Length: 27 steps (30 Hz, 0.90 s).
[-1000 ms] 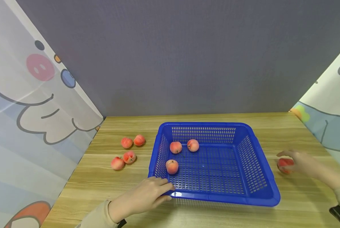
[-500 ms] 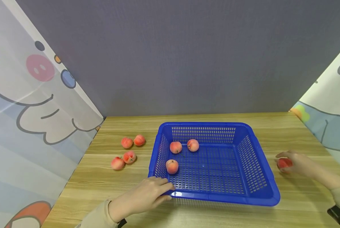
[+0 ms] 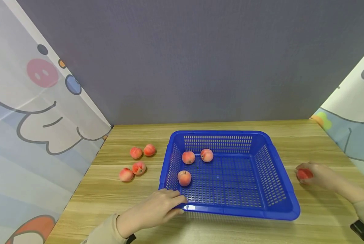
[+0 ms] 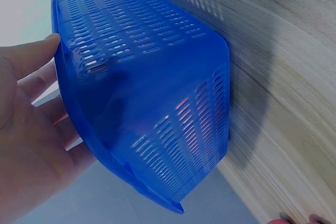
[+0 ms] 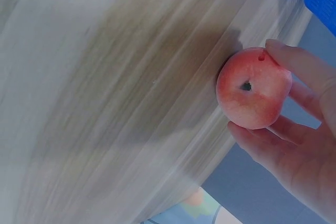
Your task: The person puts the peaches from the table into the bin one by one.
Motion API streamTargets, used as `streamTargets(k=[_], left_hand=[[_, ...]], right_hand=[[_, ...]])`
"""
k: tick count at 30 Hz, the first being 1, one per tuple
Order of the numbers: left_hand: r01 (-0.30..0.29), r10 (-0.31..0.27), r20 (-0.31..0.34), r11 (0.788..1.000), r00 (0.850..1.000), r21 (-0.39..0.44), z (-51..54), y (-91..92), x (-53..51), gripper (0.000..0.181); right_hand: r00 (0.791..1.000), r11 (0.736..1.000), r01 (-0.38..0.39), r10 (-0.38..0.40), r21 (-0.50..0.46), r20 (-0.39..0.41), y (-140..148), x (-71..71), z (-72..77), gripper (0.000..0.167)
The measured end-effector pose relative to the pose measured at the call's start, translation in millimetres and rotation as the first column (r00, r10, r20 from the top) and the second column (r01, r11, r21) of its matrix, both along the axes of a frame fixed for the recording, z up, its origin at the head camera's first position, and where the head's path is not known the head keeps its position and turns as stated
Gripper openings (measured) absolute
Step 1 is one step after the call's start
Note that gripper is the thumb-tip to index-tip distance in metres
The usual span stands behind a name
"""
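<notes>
A blue slotted basket (image 3: 230, 212) stands on the wooden table, with three peaches inside, one of them (image 3: 184, 178) near its front left corner. My left hand (image 3: 153, 211) grips the rim at that corner; in the left wrist view the thumb and fingers of the hand (image 4: 34, 114) lie over the basket's edge (image 4: 152, 72). Right of the basket, my right hand (image 3: 320, 176) holds a red peach (image 3: 304, 174) at the table top. The right wrist view shows this peach (image 5: 253, 88) between the thumb and fingers of the hand (image 5: 299, 145).
Several more peaches lie on the table left of the basket, two farther back (image 3: 136, 153) and two nearer (image 3: 126, 174). A grey panel (image 3: 200, 67) rises behind the table (image 3: 108, 203). Cartoon-printed sheets (image 3: 41, 112) hang at both sides.
My right hand has shifted slightly left and its fingers have closed in around the red peach. My left hand and the basket have not moved.
</notes>
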State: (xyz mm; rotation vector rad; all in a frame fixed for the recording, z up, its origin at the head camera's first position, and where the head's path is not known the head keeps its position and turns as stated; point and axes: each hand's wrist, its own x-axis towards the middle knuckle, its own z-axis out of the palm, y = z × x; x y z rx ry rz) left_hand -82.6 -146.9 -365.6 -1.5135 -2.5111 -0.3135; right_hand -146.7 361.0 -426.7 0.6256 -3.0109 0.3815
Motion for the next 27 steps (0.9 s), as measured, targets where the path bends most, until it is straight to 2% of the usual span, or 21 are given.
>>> streamTargets(k=[7, 16, 20, 23, 26, 27], left_hand=[[0.004, -0.004, -0.006, 1.000, 1.000, 0.001, 0.4, 0.3, -0.1, 0.015], [0.000, 0.000, 0.003, 1.000, 1.000, -0.001, 1.0, -0.1, 1.1, 0.015], [-0.012, 0.012, 0.013, 1.000, 1.000, -0.010, 0.7, 0.1, 1.6, 0.015], [-0.017, 0.017, 0.016, 1.000, 1.000, -0.014, 0.5, 0.0, 1.9, 0.015], [-0.018, 0.018, 0.018, 1.000, 1.000, -0.015, 0.3, -0.1, 2.0, 0.016], [-0.017, 0.018, 0.019, 1.000, 1.000, -0.015, 0.3, -0.2, 2.0, 0.016]], right_hand=[[0.999, 1.000, 0.005, -0.005, -0.010, 0.048, 0.3, -0.6, 2.5, 0.037], [0.999, 0.999, 0.028, -0.027, -0.035, 0.029, -0.7, 0.3, 9.6, 0.039], [0.998, 1.000, -0.008, 0.006, -0.025, -0.064, 2.0, -3.1, 11.1, 0.037], [0.986, 0.999, -0.041, 0.039, -0.008, -0.163, 3.1, -6.3, 13.9, 0.037], [0.980, 0.999, -0.047, 0.045, -0.005, -0.195, 2.7, -8.7, 19.6, 0.038], [0.984, 0.999, -0.041, 0.039, -0.011, -0.175, 2.3, -9.5, 21.9, 0.038]])
